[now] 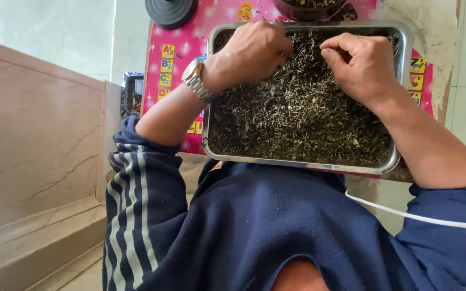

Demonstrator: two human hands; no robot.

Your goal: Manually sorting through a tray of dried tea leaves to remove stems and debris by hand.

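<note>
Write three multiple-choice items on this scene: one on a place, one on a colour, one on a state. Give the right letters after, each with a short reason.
1. Where does the metal tray rest?
A. on a pink mat
B. on the floor
C. on a chair

2. What colour is the person's sweater?
A. red
B. dark blue with pale stripes
C. yellow

3. How do the two hands stand?
A. both flat on the wall
B. both curled over the dried leaves, fingers pinched
C. both in pockets

Answers:
1 A, the pink mat shows under the tray's edges.
2 B, the sleeves are dark blue with pale stripes.
3 B, the left hand and the right hand are bent over the dried leaves in the tray.
</note>
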